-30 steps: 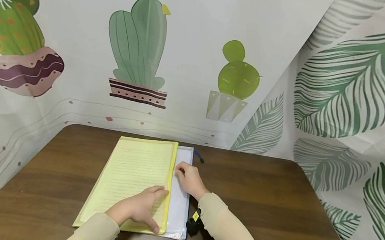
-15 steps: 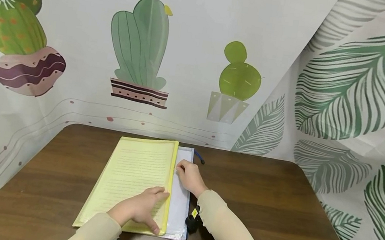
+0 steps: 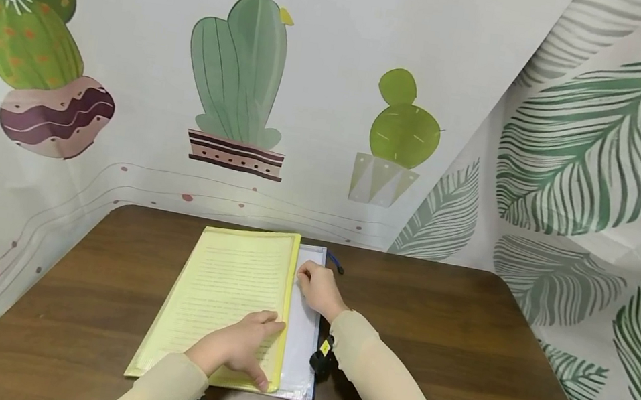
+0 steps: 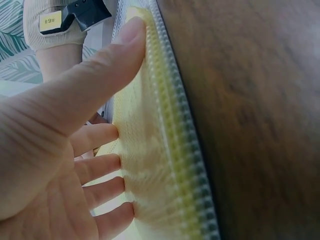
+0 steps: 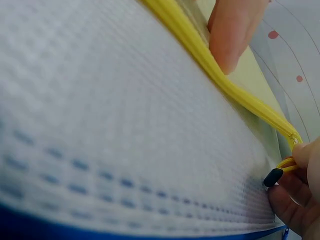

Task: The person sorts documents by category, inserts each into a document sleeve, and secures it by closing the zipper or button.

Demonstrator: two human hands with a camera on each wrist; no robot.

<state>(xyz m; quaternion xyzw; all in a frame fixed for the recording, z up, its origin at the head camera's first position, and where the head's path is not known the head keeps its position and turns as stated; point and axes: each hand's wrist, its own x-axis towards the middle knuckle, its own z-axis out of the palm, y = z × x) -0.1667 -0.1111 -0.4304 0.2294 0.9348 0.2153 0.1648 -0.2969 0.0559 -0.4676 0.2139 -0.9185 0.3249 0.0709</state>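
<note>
A yellow see-through zip document pouch (image 3: 234, 276) with printed sheets inside lies on top of a whitish blue-edged zip pouch (image 3: 298, 359), whose right strip shows. My left hand (image 3: 237, 348) rests on the yellow pouch near its lower right, fingers and thumb spread; the left wrist view shows its thumb (image 4: 131, 37) on the pouch's near edge. At the upper part of the yellow zipper (image 5: 240, 97), my right hand (image 5: 305, 185) pinches the zipper pull, whose yellow cord (image 5: 287, 164) ends in a dark tip (image 5: 273, 177). The slider itself is mostly hidden by the fingers.
Both pouches lie on a dark brown wooden table (image 3: 428, 349). A blue pull cord (image 3: 336, 263) sticks out at the lower pouch's far right corner. Behind the table hangs a white backdrop (image 3: 336, 80) printed with cacti and leaves. Each wrist carries a black camera mount (image 3: 322, 356).
My right hand has slid a little toward the far end along the yellow zipper. The left hand has kept its place on the pouch. The whole head view has shifted slightly.
</note>
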